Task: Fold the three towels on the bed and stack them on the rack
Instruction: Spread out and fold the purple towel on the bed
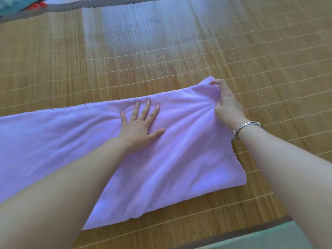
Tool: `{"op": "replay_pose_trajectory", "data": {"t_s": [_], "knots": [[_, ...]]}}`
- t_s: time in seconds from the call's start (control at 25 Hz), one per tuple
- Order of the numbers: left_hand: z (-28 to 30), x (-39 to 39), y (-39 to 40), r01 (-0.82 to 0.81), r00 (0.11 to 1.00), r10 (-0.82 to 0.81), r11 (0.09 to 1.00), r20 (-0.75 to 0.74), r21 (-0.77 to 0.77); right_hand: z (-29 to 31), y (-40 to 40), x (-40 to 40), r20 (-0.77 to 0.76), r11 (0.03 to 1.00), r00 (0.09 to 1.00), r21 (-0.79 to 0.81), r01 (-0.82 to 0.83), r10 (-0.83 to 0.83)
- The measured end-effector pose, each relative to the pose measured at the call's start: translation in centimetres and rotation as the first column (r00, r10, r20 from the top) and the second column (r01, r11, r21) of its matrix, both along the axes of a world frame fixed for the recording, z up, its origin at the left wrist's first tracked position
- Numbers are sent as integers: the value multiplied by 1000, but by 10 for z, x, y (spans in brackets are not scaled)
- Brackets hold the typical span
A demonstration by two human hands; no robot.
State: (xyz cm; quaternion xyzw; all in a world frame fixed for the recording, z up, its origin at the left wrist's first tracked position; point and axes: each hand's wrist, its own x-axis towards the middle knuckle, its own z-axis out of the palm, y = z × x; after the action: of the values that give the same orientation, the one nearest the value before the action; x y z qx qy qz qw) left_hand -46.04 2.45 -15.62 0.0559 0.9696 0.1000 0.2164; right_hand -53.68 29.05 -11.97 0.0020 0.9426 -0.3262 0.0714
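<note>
While left hand (139,124) presses purple towel (179,159), right hand (227,105) pinches corner

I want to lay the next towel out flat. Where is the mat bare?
Bare bamboo mat lies beyond the purple towel, up to the mat's grey border, and right of the right hand. The near side is crowded: the left hand presses the towel there.

A home bedroom: a woven bamboo sleeping mat (161,51) with dark cloth edging (86,6) covers the bed, and a soft purple towel (179,159) lies on it.
</note>
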Motion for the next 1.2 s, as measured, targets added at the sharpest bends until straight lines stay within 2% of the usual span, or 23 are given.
{"op": "replay_pose_trajectory", "data": {"t_s": [0.08, 0.12, 0.2, 0.28, 0.32, 0.4, 0.48, 0.6, 0.72, 0.88, 1.0, 1.2], "knots": [[4, -6, -2, 3, 999, -4, 999, 34, 42, -7, -1, 5, -21, 981, 997, 175, 82, -79], [7, -7, -4, -2, 999, 0, 997, 33, 74, -8, -7, 13, -76, 953, 996, 292, 76, -56], [16, 0, -10, -30, 999, 33, 990, -16, 135, -6, -27, 37, -209, 902, 967, 430, -44, 147], [24, 29, -27, -76, 993, 90, 983, -82, 170, 2, -55, 76, -273, 883, 879, 381, -275, 392], [28, 50, -40, -105, 987, 125, 976, -96, 191, 7, -69, 100, -264, 855, 834, 343, -389, 485], [34, 103, -73, -167, 977, 188, 967, -99, 190, 12, -88, 150, -159, 741, 743, 345, -576, 650], [36, 160, -108, -203, 970, 212, 976, -119, 83, 7, -94, 191, -2, 627, 678, 383, -679, 735], [39, 229, -153, -228, 973, 223, 971, -69, -76, -8, -98, 223, 206, 505, 629, 435, -745, 750], [39, 263, -180, -200, 978, 204, 975, 34, -96, -18, -107, 231, 242, 455, 640, 527, -718, 729], [39, 261, -188, -111, 989, 114, 993, 98, -39, -21, -116, 227, 179, 513, 739, 613, -600, 650], [37, 259, -193, -65, 986, 80, 993, 147, -101, -20, -121, 227, 132, 531, 762, 642, -553, 634], [40, 254, -196, -60, 994, 73, 986, 81, -154, -9, -116, 229, 152, 558, 800, 641, -527, 580]]}}
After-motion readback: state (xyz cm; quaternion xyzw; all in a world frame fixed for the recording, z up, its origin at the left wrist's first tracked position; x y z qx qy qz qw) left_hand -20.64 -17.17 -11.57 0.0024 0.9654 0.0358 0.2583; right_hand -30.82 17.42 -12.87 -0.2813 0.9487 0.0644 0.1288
